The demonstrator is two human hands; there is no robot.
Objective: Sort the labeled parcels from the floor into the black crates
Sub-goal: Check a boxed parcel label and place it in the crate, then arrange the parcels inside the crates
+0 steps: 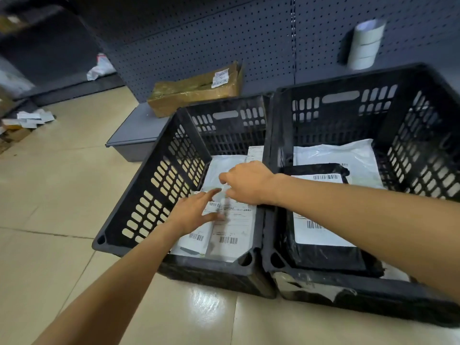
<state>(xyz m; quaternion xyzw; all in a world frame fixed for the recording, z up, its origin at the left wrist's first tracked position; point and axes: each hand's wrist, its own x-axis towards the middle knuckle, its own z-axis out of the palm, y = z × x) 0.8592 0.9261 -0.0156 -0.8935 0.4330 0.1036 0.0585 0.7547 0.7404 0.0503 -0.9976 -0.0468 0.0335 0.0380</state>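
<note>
both hands are down inside the left black crate (139, 195), so the step in hand looks like setting a parcel in place there. the left hand (196, 210) lies with fingers spread and fairly flat, its fingertips on a small white labelled piece that sits on the white parcel (231, 227) under it; whether it pinches that piece or only presses it, i cannot tell. the right hand (245, 183), reaching across from the right, is curled with its fingers drawn together just above the left hand's fingertips, seemingly nipping the parcel's upper edge, though the exact grip is hidden. the parcel lies flat on the crate floor, directly beneath both hands, barcodes facing up, on top of other white mailers. to the right of the right forearm, the right black crate (281, 135) holds a black parcel (323, 255) and a white bag. well beyond the hands, a brown box (189, 95) leans by the pegboard, and loose parcels (32, 118) lie on the floor far to the left. the next move, i judge, calls for freeing both hands and lifting them clear of the crate wall, then reaching for one of those floor parcels.
</note>
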